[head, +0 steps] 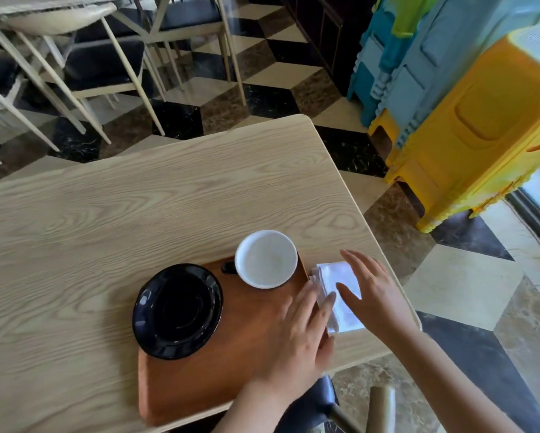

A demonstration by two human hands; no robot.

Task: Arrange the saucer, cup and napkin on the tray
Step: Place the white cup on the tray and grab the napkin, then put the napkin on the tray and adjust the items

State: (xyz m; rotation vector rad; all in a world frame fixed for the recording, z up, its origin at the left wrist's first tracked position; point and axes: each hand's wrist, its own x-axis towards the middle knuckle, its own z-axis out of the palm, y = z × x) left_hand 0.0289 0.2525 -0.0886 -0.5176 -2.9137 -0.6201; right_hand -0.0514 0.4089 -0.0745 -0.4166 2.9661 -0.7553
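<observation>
While both hands hovered at the right end of the bench (106, 214), this was how it stood:

Napkin: the white folded napkin (343, 295) lay on the bench just off the right edge of the wooden tray (200, 379), not yet on it.
Long axis: the napkin ran roughly along the tray's right edge, from its far end near the cup down toward the person.
Left hand: the left hand (297, 339) lay flat over the tray's right edge, fingers spread and loose, fingertips touching the napkin's near-left side; nothing was gripped.
Right hand: the right hand (371, 292) was open, palm down, over the napkin's right half, thumb across the cloth; whether it pressed or just hovered, I could not tell.
Nearer hand: close call, both were on it, but the right hand covered more of the cloth.
Which way to go: the free tray surface lay to the left of the napkin, so the move looked like a short slide or lift leftward over the rim.
Cup: the white cup (265, 259), dark handle to the left, sat at the tray's far right corner, beside the saucer and not on it.
Saucer: the black saucer (178, 310) sat on the tray's left end, overhanging its edge.
Risk: the napkin's loose left folds could catch on the rim.
</observation>
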